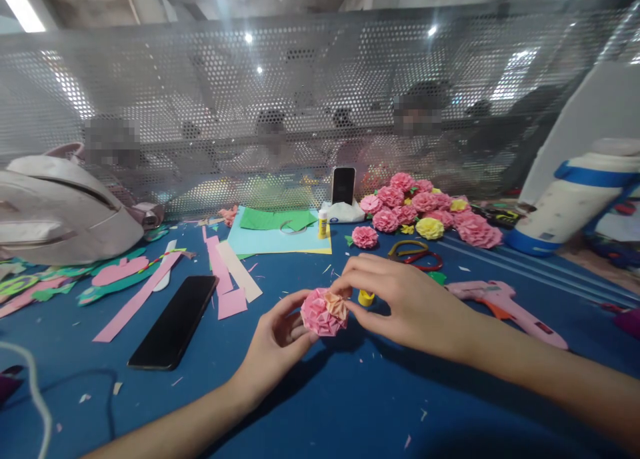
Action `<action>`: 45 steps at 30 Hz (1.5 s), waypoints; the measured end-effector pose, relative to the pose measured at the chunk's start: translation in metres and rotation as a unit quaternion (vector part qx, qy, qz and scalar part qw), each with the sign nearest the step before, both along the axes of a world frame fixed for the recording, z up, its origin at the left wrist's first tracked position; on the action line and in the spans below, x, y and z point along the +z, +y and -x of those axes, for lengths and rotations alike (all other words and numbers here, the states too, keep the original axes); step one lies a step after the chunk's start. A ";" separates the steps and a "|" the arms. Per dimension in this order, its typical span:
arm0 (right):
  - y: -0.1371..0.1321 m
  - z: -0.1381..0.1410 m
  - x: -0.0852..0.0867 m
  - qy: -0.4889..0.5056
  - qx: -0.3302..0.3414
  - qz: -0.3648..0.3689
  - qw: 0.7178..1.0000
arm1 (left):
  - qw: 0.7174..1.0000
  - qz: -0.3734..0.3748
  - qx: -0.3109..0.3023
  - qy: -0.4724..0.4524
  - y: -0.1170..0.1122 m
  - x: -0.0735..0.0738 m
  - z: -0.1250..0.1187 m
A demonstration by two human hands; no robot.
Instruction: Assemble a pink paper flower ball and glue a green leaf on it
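Note:
A round pink paper flower [320, 315] with a peach-coloured patch of petals on its right is held above the blue table. My left hand [277, 345] grips it from the left, thumb below and fingers curled behind. From the right, my right hand [395, 299] pinches the peach petals [336, 305] between thumb and fingertips. A small yellow cap [366, 298] sits on the table just behind my right fingers. Past the hands, an upright yellow glue stick [323, 225] stands on light blue paper [265, 240].
Pink and yellow paper flowers [405, 205] are heaped at the back right. Scissors [415, 255], a pink glue gun [510, 305] and a large bottle [570, 199] lie or stand at right. Pink strips [140, 295], a phone [175, 322] and a white bag [65, 212] are at left.

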State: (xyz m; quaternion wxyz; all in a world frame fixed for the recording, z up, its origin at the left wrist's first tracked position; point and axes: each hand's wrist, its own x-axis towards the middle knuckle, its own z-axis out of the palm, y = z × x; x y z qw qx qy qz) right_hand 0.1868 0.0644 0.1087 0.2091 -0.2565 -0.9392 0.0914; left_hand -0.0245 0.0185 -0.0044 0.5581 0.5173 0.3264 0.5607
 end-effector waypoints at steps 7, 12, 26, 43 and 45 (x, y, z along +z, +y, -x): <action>-0.005 0.004 0.000 -0.001 -0.030 -0.017 0.999 | 1.000 0.004 0.005 -0.017 -0.001 0.002 -0.001; -0.007 0.007 -0.005 0.006 -0.054 -0.019 0.998 | 1.000 -0.002 0.010 -0.025 -0.001 0.003 -0.001; -0.003 0.004 0.001 0.086 -0.040 0.032 0.995 | 0.999 -0.012 0.017 -0.048 0.001 -0.002 -0.001; -0.006 0.005 -0.002 0.020 -0.045 0.030 0.998 | 0.998 -0.011 0.030 -0.045 -0.001 0.002 -0.001; -0.005 0.005 -0.003 0.012 -0.045 0.034 0.998 | 0.998 -0.006 0.029 -0.047 -0.001 0.003 -0.001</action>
